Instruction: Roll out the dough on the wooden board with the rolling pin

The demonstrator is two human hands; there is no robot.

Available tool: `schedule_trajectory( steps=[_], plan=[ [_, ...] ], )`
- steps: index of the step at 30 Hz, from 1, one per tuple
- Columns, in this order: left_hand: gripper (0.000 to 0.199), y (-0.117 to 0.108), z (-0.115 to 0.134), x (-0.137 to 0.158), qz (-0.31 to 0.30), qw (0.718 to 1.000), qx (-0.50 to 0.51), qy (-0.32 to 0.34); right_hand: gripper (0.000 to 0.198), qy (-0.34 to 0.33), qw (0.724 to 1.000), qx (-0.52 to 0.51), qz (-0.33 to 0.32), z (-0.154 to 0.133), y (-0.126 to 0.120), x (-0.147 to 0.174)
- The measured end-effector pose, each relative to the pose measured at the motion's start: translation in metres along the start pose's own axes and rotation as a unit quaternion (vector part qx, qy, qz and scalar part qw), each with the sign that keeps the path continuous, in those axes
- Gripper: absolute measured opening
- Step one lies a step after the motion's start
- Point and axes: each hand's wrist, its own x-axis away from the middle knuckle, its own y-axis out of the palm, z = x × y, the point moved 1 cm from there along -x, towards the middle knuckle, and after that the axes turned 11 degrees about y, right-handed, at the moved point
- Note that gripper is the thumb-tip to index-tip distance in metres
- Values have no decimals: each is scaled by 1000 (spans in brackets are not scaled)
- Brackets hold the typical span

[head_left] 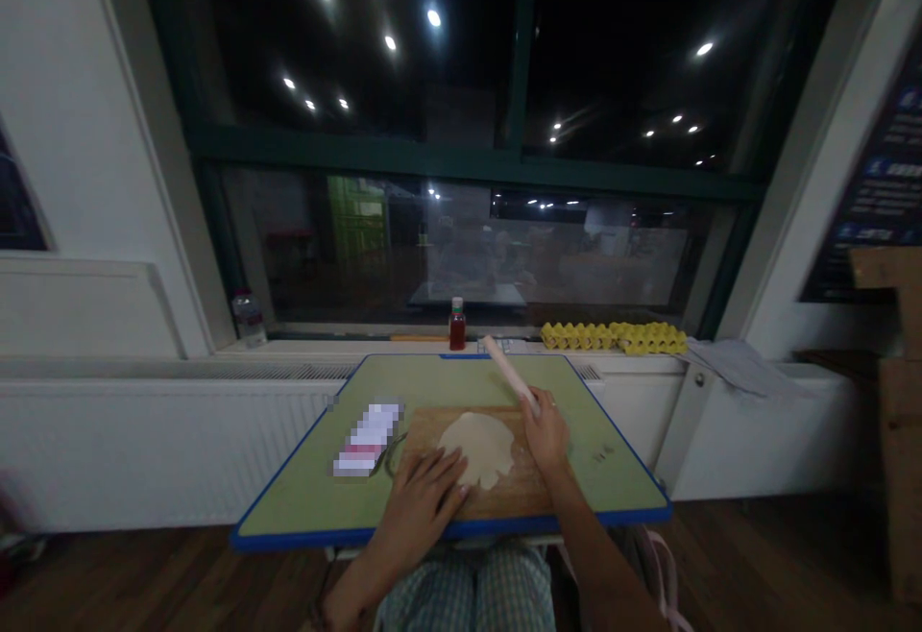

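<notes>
A flat, irregular sheet of dough (478, 445) lies on a wooden cutting board (424, 421), its near edge ragged. My left hand (426, 490) rests on the board's left side with fingers stretched out, the fingertips at the dough's left edge. In my right hand (545, 432) is a pale rolling pin (508, 373), gripped near its lower end at the board's right side. The pin slants up and to the left, its far end raised beyond the dough.
The board lies on a small green table (288, 502) with a blue rim. A phone (369, 440) lies left of the board. On the windowsill stand a red sauce bottle (457, 327), yellow egg trays (612, 336) and a clear bottle (249, 320). A cloth (741, 366) lies at right.
</notes>
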Motion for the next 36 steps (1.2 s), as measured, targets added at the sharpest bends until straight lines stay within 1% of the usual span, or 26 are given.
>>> schedule_trajectory(
  steps=[3,6,9,12,16,19,21,24,26,28,30,32,34,36],
  plan=[
    [46,-1,-6,-6,-1,1000,-15,-11,37,0,1000,9,-4,0,0,0],
    [42,-2,-11,-18,-5,999,-28,-43,36,3,1000,20,-7,0,0,-1],
    [41,-3,-9,-27,-2,997,-37,-71,36,3,1000,23,-9,-1,0,-1],
    [43,-1,-2,-27,13,997,-44,-62,37,-4,1000,25,-7,1,1,-1],
    [46,2,4,-12,14,999,-32,-41,37,-24,999,46,-17,2,3,-1],
    [48,1,1,-4,-6,999,-17,-34,34,-72,994,76,-44,-3,3,1],
    [52,0,-1,-3,-19,999,-11,-30,32,-131,983,104,-77,-9,2,5],
    [63,-3,-4,-10,-44,998,-5,-32,29,-213,957,154,-125,-19,0,10],
    [68,-4,-6,-19,-69,997,2,-40,28,-235,946,177,-135,-23,-1,13],
    [69,-3,-10,-29,-91,995,12,-49,27,-232,947,179,-127,-22,-1,13],
    [68,-2,-17,-38,-107,992,26,-54,26,-215,955,172,-111,-19,0,12],
    [68,-1,-24,-43,-120,991,43,-43,26,-196,961,170,-97,-15,2,10],
    [65,1,-30,-43,-114,992,57,-19,25,-189,962,172,-94,-13,2,9],
    [58,1,-33,-40,-87,994,60,12,26,-199,958,172,-111,-16,0,9]
  ],
)
